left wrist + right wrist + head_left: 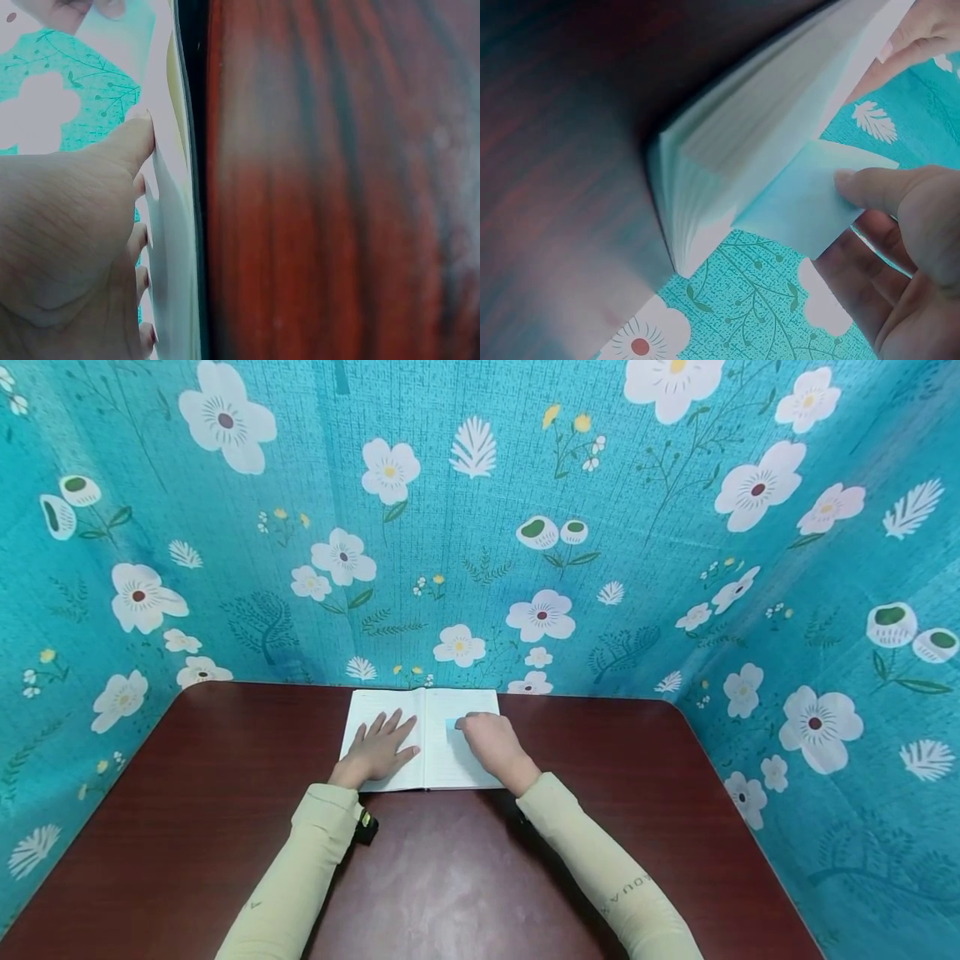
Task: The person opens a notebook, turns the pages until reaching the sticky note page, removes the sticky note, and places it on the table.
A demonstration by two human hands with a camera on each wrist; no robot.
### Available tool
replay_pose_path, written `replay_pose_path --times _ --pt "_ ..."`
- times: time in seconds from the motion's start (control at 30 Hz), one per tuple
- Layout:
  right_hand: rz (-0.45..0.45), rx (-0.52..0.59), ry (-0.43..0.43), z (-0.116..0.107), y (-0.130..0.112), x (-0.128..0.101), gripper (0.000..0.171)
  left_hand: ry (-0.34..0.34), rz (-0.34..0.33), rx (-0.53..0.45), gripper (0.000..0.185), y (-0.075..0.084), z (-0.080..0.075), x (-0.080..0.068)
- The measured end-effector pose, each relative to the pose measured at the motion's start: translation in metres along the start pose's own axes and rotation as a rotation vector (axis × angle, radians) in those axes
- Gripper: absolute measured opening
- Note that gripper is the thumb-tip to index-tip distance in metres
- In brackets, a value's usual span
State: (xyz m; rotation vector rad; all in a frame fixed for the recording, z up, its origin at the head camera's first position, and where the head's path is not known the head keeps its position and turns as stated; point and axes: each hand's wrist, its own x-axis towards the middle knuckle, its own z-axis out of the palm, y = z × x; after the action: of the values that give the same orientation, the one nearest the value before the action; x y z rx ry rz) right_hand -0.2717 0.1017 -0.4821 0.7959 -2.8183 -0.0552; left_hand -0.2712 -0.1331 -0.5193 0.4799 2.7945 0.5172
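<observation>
Two hands on open book (423, 739), lying on table (225, 793) at far edge. Left hand (378, 747) flat, fingers spread, pressing left page. Right hand (491, 745) pinching light-blue sticky note (452, 724) against right page beneath it. Risk: note creasing or sticking crooked if thumb drags; pages springing if left hand lifts.

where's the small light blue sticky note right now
In the head view the small light blue sticky note lies on the right page of the open white book, near the spine, under the right hand's fingertips.
</observation>
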Motion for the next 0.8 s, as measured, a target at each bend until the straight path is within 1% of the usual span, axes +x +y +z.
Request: replay_pose_path --times 0.1,0.17,0.27,0.4,0.47,0.63,0.73,0.8 --pt "0.042 0.107 0.044 -0.003 0.004 0.001 0.022 0.003 0.004 -0.001 0.065 0.001 -0.002 -0.001" --pt "0.067 0.196 0.076 -0.005 0.008 0.001 0.019 0.002 0.009 -0.001 0.065 0.001 -0.003 -0.001" --pt "0.095 0.314 0.121 -0.008 0.015 0.002 0.018 -0.006 0.01 -0.004 0.065 0.001 -0.003 -0.002" --pt "0.13 0.434 0.176 -0.013 0.024 0.001 0.018 -0.004 0.014 -0.002 0.065 0.002 -0.004 -0.003" --pt "0.15 0.463 0.206 -0.016 0.03 0.0 0.018 -0.001 0.017 0.003 0.065 0.003 -0.005 -0.003" --pt "0.186 0.498 0.255 -0.022 0.047 -0.004 0.019 0.0 0.017 0.005 0.065 0.003 -0.005 -0.003" --pt "0.195 0.517 0.278 -0.026 0.058 -0.007 0.019 -0.003 0.011 0.009 0.066 0.001 -0.001 -0.001" --pt "0.201 0.503 0.295 -0.028 0.067 -0.011 0.02 0.0 0.013 0.005 0.066 -0.001 0.002 0.002"
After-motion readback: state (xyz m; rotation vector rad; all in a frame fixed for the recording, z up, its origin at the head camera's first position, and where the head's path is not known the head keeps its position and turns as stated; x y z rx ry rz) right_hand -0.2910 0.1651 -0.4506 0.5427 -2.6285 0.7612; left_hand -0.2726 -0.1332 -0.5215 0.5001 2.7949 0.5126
